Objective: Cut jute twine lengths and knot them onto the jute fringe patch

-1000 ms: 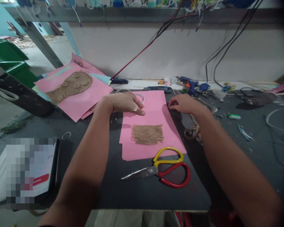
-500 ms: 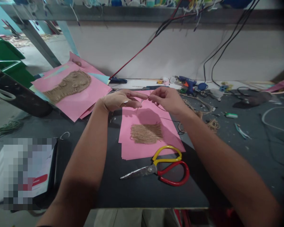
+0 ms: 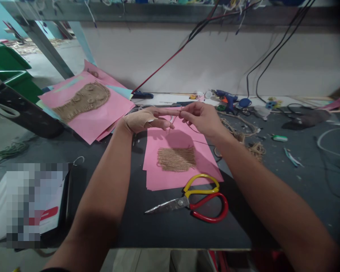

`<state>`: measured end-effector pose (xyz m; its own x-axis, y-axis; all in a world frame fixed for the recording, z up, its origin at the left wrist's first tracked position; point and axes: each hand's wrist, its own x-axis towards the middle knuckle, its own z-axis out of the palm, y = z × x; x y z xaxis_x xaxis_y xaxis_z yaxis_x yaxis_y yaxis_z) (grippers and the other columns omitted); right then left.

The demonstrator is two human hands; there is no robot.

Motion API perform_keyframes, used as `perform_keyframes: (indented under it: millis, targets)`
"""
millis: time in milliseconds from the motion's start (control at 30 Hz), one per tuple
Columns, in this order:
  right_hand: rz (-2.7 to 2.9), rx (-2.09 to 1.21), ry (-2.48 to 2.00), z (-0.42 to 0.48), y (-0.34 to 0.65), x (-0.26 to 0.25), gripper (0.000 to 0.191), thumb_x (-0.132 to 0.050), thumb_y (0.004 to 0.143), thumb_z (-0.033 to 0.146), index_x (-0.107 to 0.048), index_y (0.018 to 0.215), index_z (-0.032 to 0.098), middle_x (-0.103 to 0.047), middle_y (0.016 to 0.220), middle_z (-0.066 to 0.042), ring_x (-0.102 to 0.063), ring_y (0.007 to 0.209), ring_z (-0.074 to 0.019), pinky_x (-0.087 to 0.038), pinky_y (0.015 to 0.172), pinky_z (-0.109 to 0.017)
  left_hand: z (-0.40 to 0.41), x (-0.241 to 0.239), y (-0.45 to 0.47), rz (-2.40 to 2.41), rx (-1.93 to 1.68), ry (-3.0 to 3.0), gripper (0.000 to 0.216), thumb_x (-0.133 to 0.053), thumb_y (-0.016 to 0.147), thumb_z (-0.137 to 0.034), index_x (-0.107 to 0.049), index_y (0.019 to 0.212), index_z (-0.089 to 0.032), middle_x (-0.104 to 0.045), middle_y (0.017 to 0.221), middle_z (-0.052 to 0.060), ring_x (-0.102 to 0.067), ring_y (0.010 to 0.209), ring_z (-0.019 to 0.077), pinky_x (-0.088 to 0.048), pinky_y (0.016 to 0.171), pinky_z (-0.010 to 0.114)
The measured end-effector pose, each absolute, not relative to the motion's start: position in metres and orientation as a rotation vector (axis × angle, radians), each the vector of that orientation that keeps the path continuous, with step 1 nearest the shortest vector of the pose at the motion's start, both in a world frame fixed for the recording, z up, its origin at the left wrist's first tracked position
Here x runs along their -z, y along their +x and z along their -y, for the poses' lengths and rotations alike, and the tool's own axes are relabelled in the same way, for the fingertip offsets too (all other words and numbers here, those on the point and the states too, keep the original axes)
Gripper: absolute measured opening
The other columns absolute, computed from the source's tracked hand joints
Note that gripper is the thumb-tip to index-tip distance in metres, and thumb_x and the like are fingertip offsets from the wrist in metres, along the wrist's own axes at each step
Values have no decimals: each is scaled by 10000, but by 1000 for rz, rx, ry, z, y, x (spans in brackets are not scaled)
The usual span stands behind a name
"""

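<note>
Raised over the bench (image 3: 158,234), the right hand (image 3: 202,117) pinches a thin twine strand (image 3: 169,130) in a closed grip against the outstretched forefinger of the left hand (image 3: 141,120), whose own grip is slack. This holds the strand above pink paper (image 3: 158,177), with scissors (image 3: 192,202) within reach.

No text can be read anywhere on the table (image 3: 158,230). The white sheet (image 3: 56,200) at its near left corner carries a red mark, but its print is blurred beyond reading.

Pink paper (image 3: 187,139), tan woven jute patch (image 3: 177,159) (ribbed), scissors (image 3: 197,202) yellow-and-red handles.
</note>
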<state>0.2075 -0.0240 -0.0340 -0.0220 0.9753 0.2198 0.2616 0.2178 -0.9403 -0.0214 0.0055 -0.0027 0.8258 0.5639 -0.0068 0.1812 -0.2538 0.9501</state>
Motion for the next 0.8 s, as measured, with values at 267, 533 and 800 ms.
perform_keyframes:
  millis: [267, 533, 800]
  targets:
    - [1421, -928, -1234, 25, 206, 35, 153, -760, 829, 246, -639, 908, 194, -747, 786, -53, -680, 674, -151, -501, 557, -263, -6, 5, -22, -480, -425, 1706, 713, -779, 789, -439, -578, 1442, -236, -621, 1402, 170, -665, 1112, 269, -504, 946, 371]
    - [1348, -940, -1223, 23, 205, 37, 158, -766, 841, 289, -640, 859, 195, -727, 805, -57, -661, 656, -140, -499, 553, -257, -3, 7, -22, -545, -460, 1693, 776, -765, 752, -489, -575, 1443, -192, -725, 1197, 170, -686, 1077, 276, -502, 926, 375]
    - [1272, -976, -1233, 21, 203, 42, 168, -774, 827, 265, -624, 810, 193, -638, 707, -10, -643, 618, -122, -503, 537, -237, -4, 11, -21, -550, -463, 1634, 773, -787, 736, -469, -587, 1434, -201, -709, 1245, 167, -683, 1078, 279, -518, 898, 360]
